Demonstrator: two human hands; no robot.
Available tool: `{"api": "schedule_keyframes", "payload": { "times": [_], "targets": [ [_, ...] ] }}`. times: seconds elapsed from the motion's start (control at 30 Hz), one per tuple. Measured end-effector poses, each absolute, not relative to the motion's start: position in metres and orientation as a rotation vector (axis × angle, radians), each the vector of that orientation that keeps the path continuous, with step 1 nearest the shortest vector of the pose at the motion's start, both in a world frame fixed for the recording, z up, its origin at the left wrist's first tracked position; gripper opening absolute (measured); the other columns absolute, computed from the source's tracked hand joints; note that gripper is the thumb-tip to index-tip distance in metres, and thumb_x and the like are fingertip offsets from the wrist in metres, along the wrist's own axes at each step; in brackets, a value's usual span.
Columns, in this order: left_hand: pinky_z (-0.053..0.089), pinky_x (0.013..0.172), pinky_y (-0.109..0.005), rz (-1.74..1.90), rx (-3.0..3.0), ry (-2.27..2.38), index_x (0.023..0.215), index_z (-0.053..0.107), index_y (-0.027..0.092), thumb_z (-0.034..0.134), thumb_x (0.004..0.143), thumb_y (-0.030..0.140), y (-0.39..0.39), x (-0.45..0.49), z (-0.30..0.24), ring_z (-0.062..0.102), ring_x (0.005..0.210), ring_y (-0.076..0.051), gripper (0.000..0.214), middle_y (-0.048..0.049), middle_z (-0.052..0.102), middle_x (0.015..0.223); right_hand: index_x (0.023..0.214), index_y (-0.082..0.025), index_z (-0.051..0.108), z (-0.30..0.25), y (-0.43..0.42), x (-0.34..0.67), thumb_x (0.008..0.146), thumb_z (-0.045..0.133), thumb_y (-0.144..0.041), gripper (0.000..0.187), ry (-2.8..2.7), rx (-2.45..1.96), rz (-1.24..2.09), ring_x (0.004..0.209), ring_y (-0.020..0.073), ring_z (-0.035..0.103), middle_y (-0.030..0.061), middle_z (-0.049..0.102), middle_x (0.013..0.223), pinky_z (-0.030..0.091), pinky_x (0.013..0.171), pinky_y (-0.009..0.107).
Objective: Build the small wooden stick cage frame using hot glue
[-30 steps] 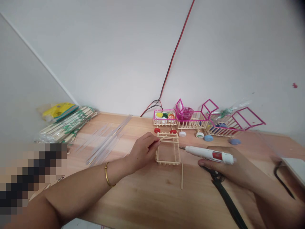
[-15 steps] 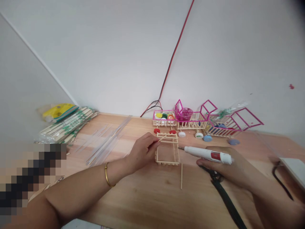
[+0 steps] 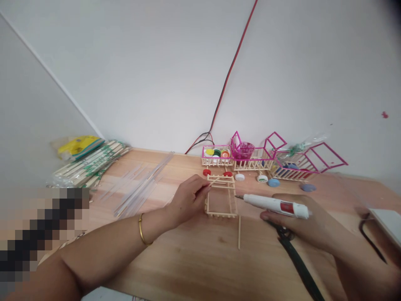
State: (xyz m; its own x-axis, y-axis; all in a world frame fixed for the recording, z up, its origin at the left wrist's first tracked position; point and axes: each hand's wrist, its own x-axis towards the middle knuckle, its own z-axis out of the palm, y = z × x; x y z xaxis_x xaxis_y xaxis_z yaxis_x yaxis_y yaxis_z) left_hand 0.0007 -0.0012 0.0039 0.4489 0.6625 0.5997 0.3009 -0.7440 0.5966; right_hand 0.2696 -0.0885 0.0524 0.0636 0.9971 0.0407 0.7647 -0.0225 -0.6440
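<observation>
My left hand (image 3: 191, 194) is closed, pinching a short thin wooden stick (image 3: 214, 181) over the far end of a small frame. That frame (image 3: 222, 215), built of pale wooden sticks, lies on the table by my left fingers. In my right hand (image 3: 300, 221) is a white glue gun (image 3: 266, 203) with a red patch, gripped from the right. Its metal tip points left, close to the frame's right side. Below my right hand shows a dark-handled tool (image 3: 297, 259), partly covered. A loose wooden stick (image 3: 239, 232) lies just in front of the frame.
Behind the frame stand several stick carts with pink rims and bottle-cap wheels, one holding coloured caps (image 3: 216, 153), another a pink cup (image 3: 243, 150). Clear glue sticks (image 3: 140, 188) and bagged wooden sticks (image 3: 94, 163) lie left. A white object (image 3: 387, 223) sits right.
Almost nothing differs. The view has shifted very slightly; my left hand still pinches the stick and the glue gun stays beside the frame.
</observation>
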Motion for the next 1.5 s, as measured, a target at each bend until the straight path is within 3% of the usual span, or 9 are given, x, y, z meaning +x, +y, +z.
{"api": "schedule_keyframes", "payload": {
  "times": [0.17, 0.37, 1.5],
  "targets": [
    [0.044, 0.067, -0.024, 1.22, 2.27, 0.865, 0.088, 0.061, 0.017, 0.049, 0.09, 0.022, 0.001, 0.001, 0.003, 0.055, 0.072, -0.013, 0.014, -0.0039, 0.061, 0.078, 0.068, -0.021, 0.064, 0.047, -0.085, 0.267, 0.07, 0.067, -0.049, 0.028, -1.672, -1.815, 0.627, 0.05, 0.0161, 0.055, 0.0003, 0.061, 0.057, 0.042, 0.041, 0.025],
    [0.043, 0.063, -0.023, 1.197, 2.147, 0.959, 0.086, 0.063, 0.017, 0.05, 0.089, 0.022, 0.005, 0.003, -0.003, 0.054, 0.067, -0.011, 0.014, -0.0013, 0.061, 0.074, 0.065, -0.022, 0.055, 0.046, -0.084, 0.236, 0.076, 0.064, -0.047, 0.028, -1.918, -1.567, 0.618, 0.056, 0.016, 0.055, 0.0002, 0.059, 0.063, 0.043, 0.052, 0.027],
    [0.041, 0.066, -0.024, 1.125, 2.143, 0.948, 0.084, 0.062, 0.015, 0.046, 0.09, 0.024, 0.003, 0.001, 0.002, 0.055, 0.071, -0.013, 0.019, -0.0027, 0.06, 0.076, 0.061, -0.023, 0.049, 0.031, -0.066, 0.215, 0.077, 0.064, -0.049, 0.034, -2.033, -1.571, 0.428, 0.051, 0.0142, 0.052, -0.0025, 0.056, 0.057, 0.04, 0.049, 0.026]
  ]
}}
